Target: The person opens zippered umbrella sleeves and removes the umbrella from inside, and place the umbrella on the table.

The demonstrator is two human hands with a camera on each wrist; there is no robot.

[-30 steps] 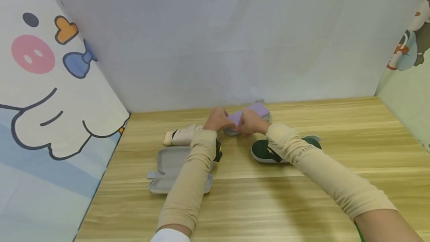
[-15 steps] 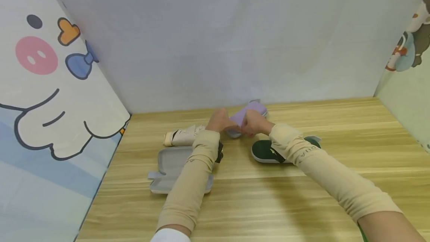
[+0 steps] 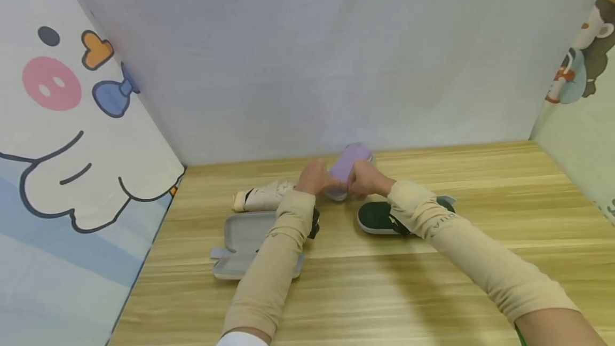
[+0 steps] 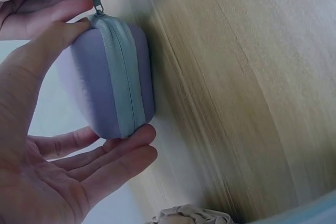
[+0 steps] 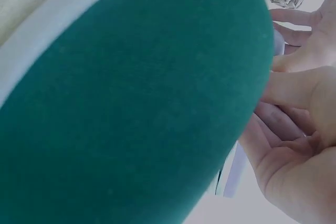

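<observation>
We count one purple case (image 3: 349,163).
Mid-frame, the left hand (image 3: 315,177) grips it; the right hand (image 3: 367,179) pinches one pull-tab (image 4: 96,2).

A pale wall (image 3: 312,57) (cartoon panels (image 3: 115,170) flanking) backs the wood-grained tabletop (image 3: 375,298).

Wood-grain table (image 3: 360,292), purple case (image 3: 349,163), green case (image 3: 376,216), open case (image 3: 242,231), roll (image 3: 261,196)

Zipped case (image 4: 92,85): lilac, greyish band (image 4: 118,66)
Oval case (image 3: 376,215): dark green, whitish rim (image 3: 377,231)
Open case (image 3: 242,233): grey
Table (image 3: 357,292): yellowish woodgrain
Sleeves (image 3: 480,254): beige
</observation>
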